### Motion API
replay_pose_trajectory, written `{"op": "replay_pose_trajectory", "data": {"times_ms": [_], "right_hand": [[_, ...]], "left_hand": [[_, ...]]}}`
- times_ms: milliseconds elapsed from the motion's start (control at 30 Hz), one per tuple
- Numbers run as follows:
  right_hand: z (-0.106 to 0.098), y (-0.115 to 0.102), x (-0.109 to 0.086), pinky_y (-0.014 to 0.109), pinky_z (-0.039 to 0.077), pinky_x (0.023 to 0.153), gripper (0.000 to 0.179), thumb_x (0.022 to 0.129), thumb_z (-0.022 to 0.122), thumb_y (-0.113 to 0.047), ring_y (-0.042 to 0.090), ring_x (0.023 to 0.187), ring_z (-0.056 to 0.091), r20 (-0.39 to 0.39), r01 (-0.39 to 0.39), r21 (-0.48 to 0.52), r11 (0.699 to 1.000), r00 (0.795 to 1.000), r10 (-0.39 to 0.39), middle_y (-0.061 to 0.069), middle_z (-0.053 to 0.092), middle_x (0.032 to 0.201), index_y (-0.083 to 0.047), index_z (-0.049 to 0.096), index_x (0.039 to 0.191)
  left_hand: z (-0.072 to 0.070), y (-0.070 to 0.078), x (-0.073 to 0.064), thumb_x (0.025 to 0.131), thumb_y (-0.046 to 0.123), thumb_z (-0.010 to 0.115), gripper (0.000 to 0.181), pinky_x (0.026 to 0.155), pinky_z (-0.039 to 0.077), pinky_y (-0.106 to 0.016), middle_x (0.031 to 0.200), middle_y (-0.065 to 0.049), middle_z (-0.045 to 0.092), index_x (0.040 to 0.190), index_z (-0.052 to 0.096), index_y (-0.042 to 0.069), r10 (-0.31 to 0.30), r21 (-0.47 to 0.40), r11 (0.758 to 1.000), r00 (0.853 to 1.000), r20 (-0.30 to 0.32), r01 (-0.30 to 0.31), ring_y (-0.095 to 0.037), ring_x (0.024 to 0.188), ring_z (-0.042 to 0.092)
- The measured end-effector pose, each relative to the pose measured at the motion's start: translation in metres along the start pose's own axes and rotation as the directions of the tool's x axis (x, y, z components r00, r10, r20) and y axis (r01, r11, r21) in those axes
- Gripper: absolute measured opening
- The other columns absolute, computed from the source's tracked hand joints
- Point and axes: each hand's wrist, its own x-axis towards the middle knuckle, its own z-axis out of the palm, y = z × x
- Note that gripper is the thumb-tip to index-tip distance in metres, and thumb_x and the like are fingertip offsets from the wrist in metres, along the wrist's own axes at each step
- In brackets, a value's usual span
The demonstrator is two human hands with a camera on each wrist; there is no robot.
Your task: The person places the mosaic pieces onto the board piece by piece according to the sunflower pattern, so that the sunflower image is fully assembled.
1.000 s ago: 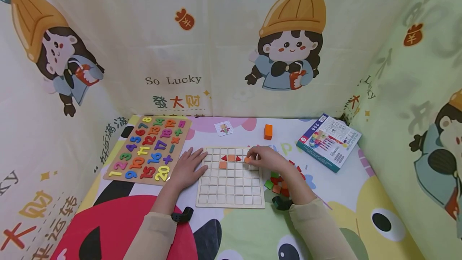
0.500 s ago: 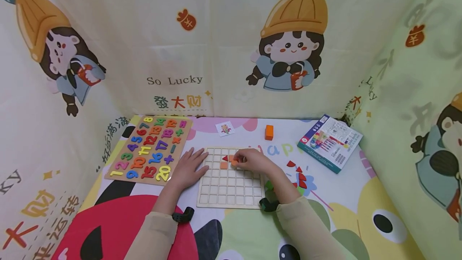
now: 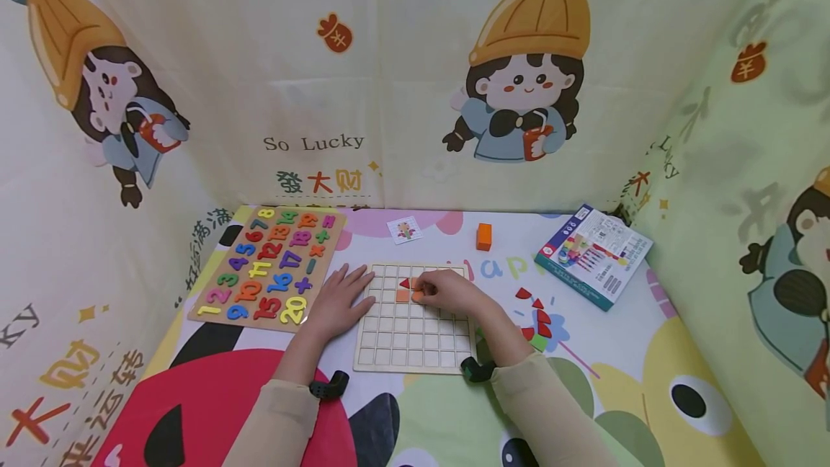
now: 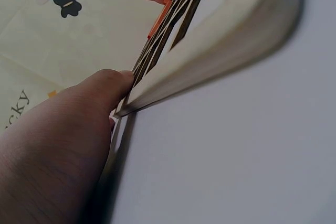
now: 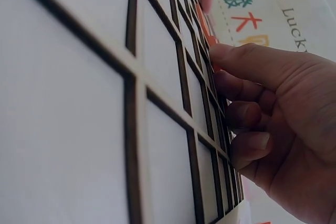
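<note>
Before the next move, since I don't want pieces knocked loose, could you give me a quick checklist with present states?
1. Board steadied: ok; the left hand is at its left edge, thumb against it.
2. Right hand free: not ok; it pinches an orange piece at the board.
3. Orange piece fully seated in a cell: cannot tell; fingers partly cover it.
4. Red triangle visible on the board: ok.
5. Picture card uncovered: ok; it lies beyond the board.
</note>
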Motion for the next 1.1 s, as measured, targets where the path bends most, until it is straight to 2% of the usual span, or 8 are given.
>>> {"op": "replay_pose_trajectory", "data": {"times_ms": [400, 567, 633, 667, 767, 867, 933, 1100], "right_hand": [[0.001, -0.002, -0.001, 0.025, 0.049, 0.071, 0.013, 0.093, 0.069, -0.031, 0.01, 0.079, 0.057, -0.001, -0.036, 0.019, 0.999, 0.999, 0.036, -0.01, 0.061, 0.082, -0.03, 0.065, 0.106], [-0.005, -0.002, -0.006, 0.027, 0.05, 0.075, 0.015, 0.093, 0.069, -0.029, 0.011, 0.083, 0.056, -0.002, -0.036, 0.049, 0.998, 0.999, 0.037, -0.011, 0.062, 0.086, -0.028, 0.067, 0.108], [-0.012, -0.002, -0.011, 0.032, 0.051, 0.079, 0.015, 0.094, 0.068, -0.027, 0.013, 0.085, 0.056, -0.013, -0.052, 0.082, 0.995, 0.999, 0.053, -0.01, 0.063, 0.089, -0.025, 0.068, 0.109], [-0.016, -0.001, -0.014, 0.034, 0.051, 0.086, 0.015, 0.094, 0.067, -0.026, 0.013, 0.086, 0.056, -0.022, -0.063, 0.089, 0.994, 0.998, 0.066, -0.01, 0.063, 0.09, -0.025, 0.069, 0.109], [-0.027, 0.002, -0.025, 0.039, 0.052, 0.088, 0.016, 0.094, 0.067, -0.026, 0.015, 0.089, 0.056, -0.041, -0.107, 0.112, 0.988, 0.993, 0.112, -0.008, 0.062, 0.091, -0.025, 0.069, 0.11], [-0.038, 0.008, -0.037, 0.036, 0.052, 0.085, 0.019, 0.094, 0.066, -0.027, 0.016, 0.09, 0.056, -0.053, -0.134, 0.111, 0.985, 0.989, 0.141, -0.007, 0.062, 0.092, -0.023, 0.069, 0.112], [-0.045, 0.012, -0.046, 0.031, 0.052, 0.077, 0.021, 0.095, 0.066, -0.027, 0.016, 0.09, 0.056, -0.06, -0.146, 0.107, 0.984, 0.986, 0.153, -0.006, 0.063, 0.094, -0.02, 0.069, 0.114], [-0.057, 0.026, -0.071, 0.028, 0.052, 0.074, 0.023, 0.095, 0.065, -0.027, 0.017, 0.087, 0.056, -0.076, -0.159, 0.089, 0.983, 0.983, 0.166, -0.005, 0.064, 0.094, -0.018, 0.068, 0.116]], "left_hand": [[0.0, 0.0, 0.0, 0.097, 0.055, 0.05, 0.061, 0.125, 0.012, -0.054, 0.162, 0.002, 0.033, 0.152, 0.041, 0.028, 0.005, -0.002, 1.0, 1.0, -0.003, -0.005, -0.035, 0.154, 0.015], [0.0, 0.0, 0.0, 0.097, 0.055, 0.05, 0.062, 0.125, 0.013, -0.054, 0.162, 0.001, 0.033, 0.152, 0.041, 0.028, 0.008, 0.01, 1.0, 1.0, -0.005, -0.008, -0.034, 0.154, 0.015], [0.0, 0.0, 0.0, 0.097, 0.055, 0.05, 0.062, 0.125, 0.013, -0.054, 0.162, 0.002, 0.033, 0.152, 0.041, 0.028, 0.01, 0.011, 1.0, 1.0, -0.007, -0.01, -0.034, 0.154, 0.015], [0.0, 0.001, 0.0, 0.097, 0.055, 0.051, 0.062, 0.125, 0.013, -0.054, 0.162, 0.002, 0.033, 0.152, 0.041, 0.028, 0.01, 0.01, 1.0, 1.0, -0.008, -0.009, -0.034, 0.154, 0.015], [0.0, 0.001, 0.0, 0.097, 0.055, 0.052, 0.062, 0.125, 0.013, -0.054, 0.162, 0.002, 0.034, 0.152, 0.041, 0.029, 0.004, 0.003, 1.0, 1.0, -0.007, -0.004, -0.034, 0.154, 0.015], [0.0, 0.001, 0.0, 0.096, 0.056, 0.051, 0.062, 0.126, 0.012, -0.054, 0.162, 0.002, 0.033, 0.152, 0.041, 0.029, -0.007, 0.003, 1.0, 1.0, 0.001, 0.007, -0.034, 0.154, 0.014], [-0.001, 0.001, 0.0, 0.096, 0.056, 0.051, 0.063, 0.126, 0.012, -0.053, 0.162, 0.003, 0.032, 0.152, 0.04, 0.029, -0.012, 0.003, 1.0, 1.0, 0.007, 0.012, -0.033, 0.154, 0.014], [-0.001, 0.001, 0.0, 0.097, 0.056, 0.05, 0.062, 0.126, 0.012, -0.054, 0.162, 0.001, 0.033, 0.152, 0.04, 0.028, -0.008, 0.008, 1.0, 1.0, 0.008, 0.008, -0.034, 0.154, 0.014]]}}
